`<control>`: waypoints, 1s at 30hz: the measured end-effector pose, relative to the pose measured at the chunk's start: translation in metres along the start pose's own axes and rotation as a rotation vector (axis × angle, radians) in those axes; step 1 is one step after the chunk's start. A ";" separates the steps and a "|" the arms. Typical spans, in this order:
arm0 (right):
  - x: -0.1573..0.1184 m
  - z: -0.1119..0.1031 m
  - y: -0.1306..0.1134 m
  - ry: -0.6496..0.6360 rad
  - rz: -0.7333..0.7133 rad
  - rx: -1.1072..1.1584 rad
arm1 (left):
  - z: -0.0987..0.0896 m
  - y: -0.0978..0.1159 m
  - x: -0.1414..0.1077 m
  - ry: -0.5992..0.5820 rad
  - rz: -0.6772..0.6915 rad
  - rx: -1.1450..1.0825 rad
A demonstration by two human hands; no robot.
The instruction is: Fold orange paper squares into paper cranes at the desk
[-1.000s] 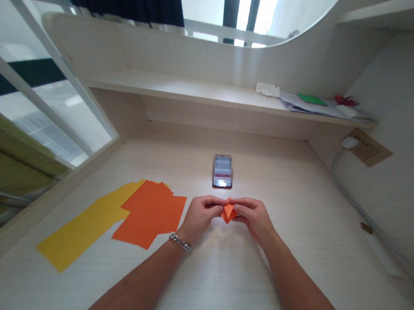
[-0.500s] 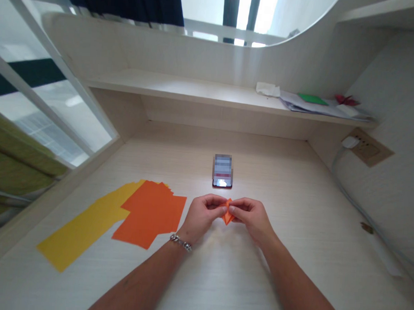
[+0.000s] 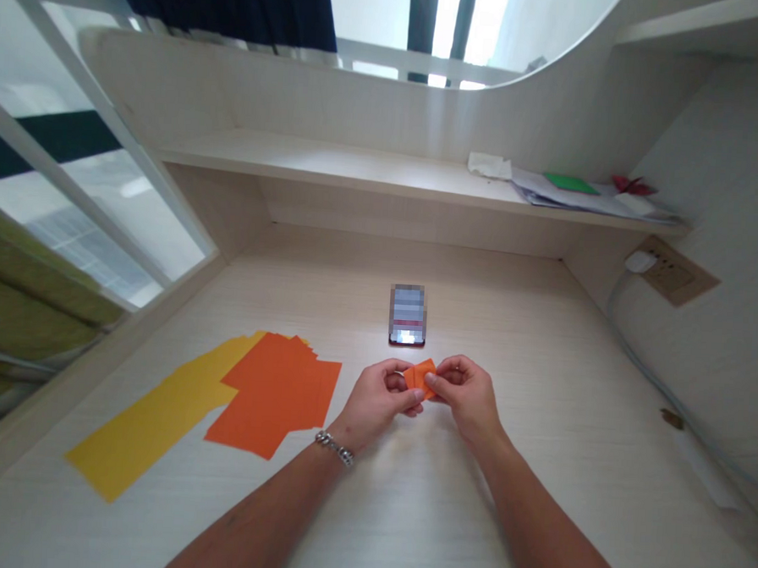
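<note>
Folded orange paper [image 3: 418, 375] is pinched by left hand [image 3: 371, 401] and right hand [image 3: 472, 397], apparently mid-fold, likely needing aligned edges.

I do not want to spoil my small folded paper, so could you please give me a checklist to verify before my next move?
1. Left hand holds the small folded orange paper: ok.
2. Right hand holds it too: ok, at its right side.
3. Fold edges meet exactly: cannot tell, too small and partly covered.
4. Phone is apart from both hands: ok, it lies beyond them.
5. Phone screen is readable: cannot tell, it is blurred.
6. Loose orange sheets are squared in one stack: not ok, they spread unevenly, partly over the yellow sheets.
</note>
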State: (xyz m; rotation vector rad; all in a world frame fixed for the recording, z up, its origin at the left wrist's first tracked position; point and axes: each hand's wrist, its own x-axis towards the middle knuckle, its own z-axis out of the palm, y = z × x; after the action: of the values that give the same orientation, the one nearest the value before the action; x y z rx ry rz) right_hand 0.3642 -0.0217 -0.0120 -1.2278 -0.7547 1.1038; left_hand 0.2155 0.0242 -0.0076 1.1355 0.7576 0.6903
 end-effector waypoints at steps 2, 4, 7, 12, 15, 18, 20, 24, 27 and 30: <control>0.000 0.000 -0.003 -0.032 0.023 -0.006 | 0.001 0.001 -0.001 0.002 0.001 0.028; 0.000 0.000 -0.005 -0.058 0.031 -0.041 | 0.003 0.002 -0.002 -0.002 -0.010 0.061; 0.000 0.000 -0.004 -0.028 -0.001 -0.082 | 0.006 0.003 -0.003 -0.002 -0.023 0.083; 0.002 -0.001 0.000 -0.025 -0.045 -0.066 | 0.004 0.001 0.000 -0.025 -0.013 0.103; 0.004 -0.002 0.001 -0.085 -0.017 -0.092 | 0.000 0.000 0.002 0.001 0.013 0.163; 0.005 -0.003 0.004 -0.105 -0.020 -0.138 | -0.003 -0.001 0.003 0.053 0.081 0.235; 0.005 -0.003 0.006 -0.099 -0.031 -0.163 | -0.005 -0.002 0.004 0.072 0.125 0.288; 0.003 -0.001 0.006 -0.150 -0.035 -0.250 | -0.005 -0.003 0.003 0.065 0.165 0.379; 0.002 0.000 0.004 -0.114 -0.047 -0.238 | -0.005 -0.003 0.002 0.058 0.157 0.361; 0.002 0.000 0.003 -0.061 -0.041 -0.154 | -0.007 -0.002 0.003 0.058 0.125 0.329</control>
State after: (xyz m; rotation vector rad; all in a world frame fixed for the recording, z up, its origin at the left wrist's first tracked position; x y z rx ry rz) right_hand 0.3637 -0.0194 -0.0154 -1.3061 -0.9214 1.0697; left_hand 0.2121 0.0301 -0.0113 1.4772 0.8769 0.7218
